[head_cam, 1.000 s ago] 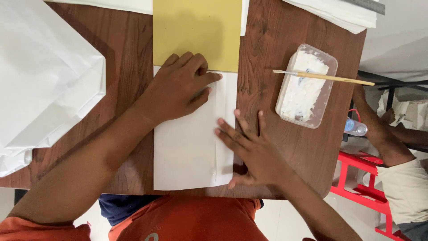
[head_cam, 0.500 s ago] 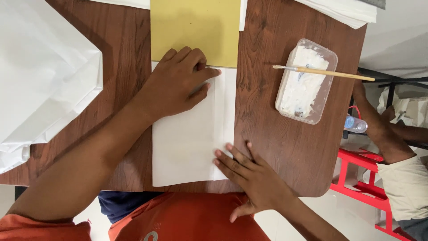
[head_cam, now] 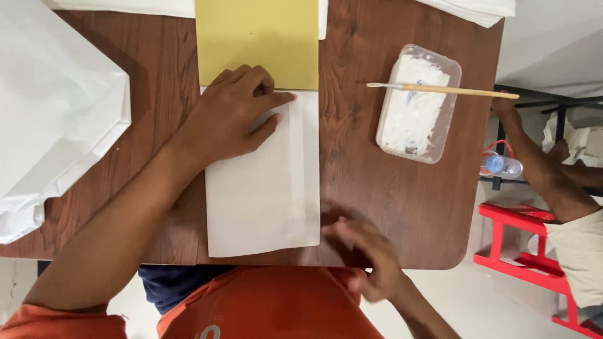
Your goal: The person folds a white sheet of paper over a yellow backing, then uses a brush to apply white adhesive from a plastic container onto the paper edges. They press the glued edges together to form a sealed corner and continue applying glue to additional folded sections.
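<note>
A folded white paper sheet [head_cam: 260, 194] lies on the brown wooden table [head_cam: 377, 194], its top edge under a yellow sheet [head_cam: 257, 37]. My left hand [head_cam: 232, 116] presses flat on the white paper's upper left part, fingers pointing right along the yellow sheet's lower edge. My right hand [head_cam: 364, 254] is blurred, lifted off the paper near the table's front edge at the paper's lower right corner, fingers loosely spread and holding nothing.
A clear plastic tub of white paste [head_cam: 418, 103] stands at the right with a wooden-handled brush [head_cam: 446, 91] laid across it. Large white paper sheets [head_cam: 53, 107] cover the left side. Another person's arm [head_cam: 540, 169] and a red stool [head_cam: 534, 251] are beyond the right edge.
My right hand slid down the white paper's right edge, then came off it toward the table's front edge. My left hand stayed pressed on the paper.
</note>
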